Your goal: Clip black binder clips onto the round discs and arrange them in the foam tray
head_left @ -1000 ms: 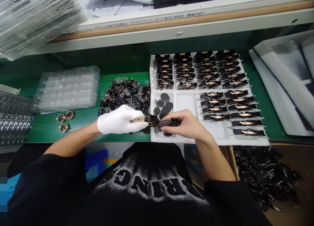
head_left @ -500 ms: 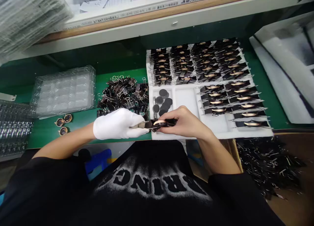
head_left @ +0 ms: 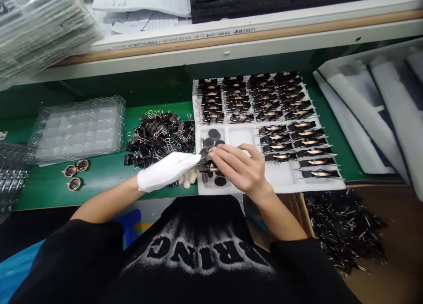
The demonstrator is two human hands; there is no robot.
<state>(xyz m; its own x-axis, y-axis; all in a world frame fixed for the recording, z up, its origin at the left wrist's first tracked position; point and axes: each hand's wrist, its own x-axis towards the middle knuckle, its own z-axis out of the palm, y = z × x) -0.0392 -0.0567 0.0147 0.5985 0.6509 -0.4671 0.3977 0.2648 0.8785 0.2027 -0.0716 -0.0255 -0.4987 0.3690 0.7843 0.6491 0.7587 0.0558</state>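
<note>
My left hand (head_left: 168,171), in a white glove, is closed on a black binder clip (head_left: 205,159) at the front left of the white foam tray (head_left: 280,177). My bare right hand (head_left: 243,168) closes on the same clip from the other side, its fingers hiding much of it. A bit of gold rim shows beneath the fingers, apparently a round piece gripped by the clip. Below and behind the hands, several dark discs (head_left: 220,181) lie in a tray compartment. A heap of loose binder clips (head_left: 161,134) sits beyond my left hand.
Rows of clipped gold-rimmed pieces (head_left: 280,105) fill much of the tray. To the left are clear plastic trays (head_left: 79,130) and three small gold-rimmed round pieces (head_left: 74,183). White foam sheets (head_left: 357,119) lean at right. More clips (head_left: 343,229) lie below the bench edge.
The clip with its round piece has turned between my hands and risen slightly. My right hand has moved over it, knuckles up. The head view has shifted, too.
</note>
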